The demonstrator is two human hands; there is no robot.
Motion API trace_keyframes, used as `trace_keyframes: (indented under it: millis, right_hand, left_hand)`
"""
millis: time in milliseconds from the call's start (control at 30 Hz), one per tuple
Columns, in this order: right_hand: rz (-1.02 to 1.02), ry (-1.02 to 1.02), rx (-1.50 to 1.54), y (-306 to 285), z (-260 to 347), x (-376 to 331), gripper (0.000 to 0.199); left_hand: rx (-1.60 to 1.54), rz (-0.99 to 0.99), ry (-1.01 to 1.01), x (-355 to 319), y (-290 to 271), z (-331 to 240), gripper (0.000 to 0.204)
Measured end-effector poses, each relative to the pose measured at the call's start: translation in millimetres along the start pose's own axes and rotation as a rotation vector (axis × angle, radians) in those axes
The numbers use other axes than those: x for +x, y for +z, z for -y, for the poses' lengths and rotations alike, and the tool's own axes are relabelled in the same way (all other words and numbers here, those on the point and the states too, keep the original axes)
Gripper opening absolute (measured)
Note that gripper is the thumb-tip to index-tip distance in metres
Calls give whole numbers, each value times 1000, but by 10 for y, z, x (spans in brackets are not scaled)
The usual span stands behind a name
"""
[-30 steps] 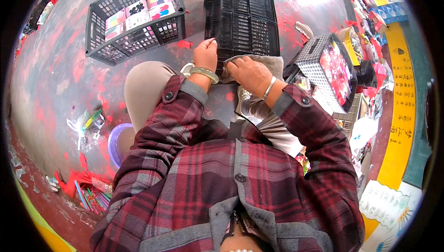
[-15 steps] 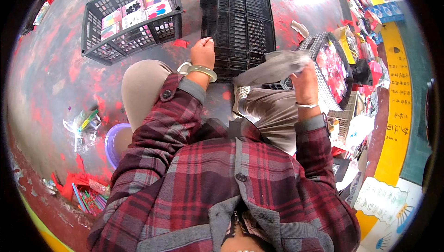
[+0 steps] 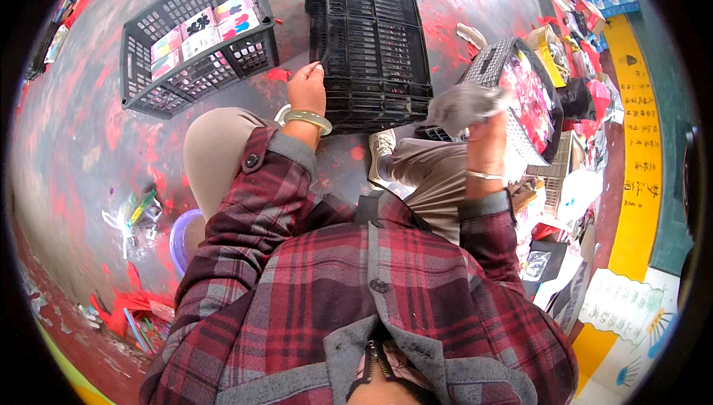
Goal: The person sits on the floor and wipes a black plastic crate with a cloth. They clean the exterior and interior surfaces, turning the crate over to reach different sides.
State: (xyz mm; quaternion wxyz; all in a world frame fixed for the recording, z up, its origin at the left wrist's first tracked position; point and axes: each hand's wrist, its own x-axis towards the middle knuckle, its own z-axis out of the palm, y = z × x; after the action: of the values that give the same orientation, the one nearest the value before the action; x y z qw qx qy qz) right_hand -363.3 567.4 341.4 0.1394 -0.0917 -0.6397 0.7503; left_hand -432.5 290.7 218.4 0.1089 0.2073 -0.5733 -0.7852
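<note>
A black slatted plastic crate [image 3: 379, 44] stands in front of me, seemingly tipped so that a slatted side faces up. My left hand [image 3: 306, 89], with a bangle at the wrist, is closed at the crate's near left edge, fingers curled on the rim. To the right, my right hand [image 3: 488, 141] grips a grey cloth [image 3: 466, 106], which is blurred by motion. The cloth is bunched beside the crate's near right corner, in front of a woven basket [image 3: 484, 67]. Some of the right fingers are hidden behind the cloth.
Another black crate [image 3: 141, 82] holding colourful printed packs [image 3: 200, 32] stands at the left. A purple bucket [image 3: 178, 245] is by my left knee. A clear bag [image 3: 134, 215] lies on the red-stained floor [image 3: 82, 152]. Clutter lines the right wall, including a beige basket [image 3: 555, 171].
The cloth was stretched leftward across the crate's near right corner; now it is bunched up nearer my right hand. My left hand stays at the crate's edge. The whole view has shifted slightly.
</note>
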Motion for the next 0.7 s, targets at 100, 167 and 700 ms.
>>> trace_keyframes:
  millis: [100, 167, 700]
  right_hand:
    - [288, -114, -682, 173, -289, -133, 28]
    - [464, -301, -873, 382, -420, -224, 29]
    - [774, -915, -1806, 658, -317, -304, 36]
  left_hand:
    - [28, -3, -5, -48, -5, -85, 23]
    - [19, -15, 21, -6, 6, -10, 23]
    - [-67, 66, -74, 42, -74, 15, 19]
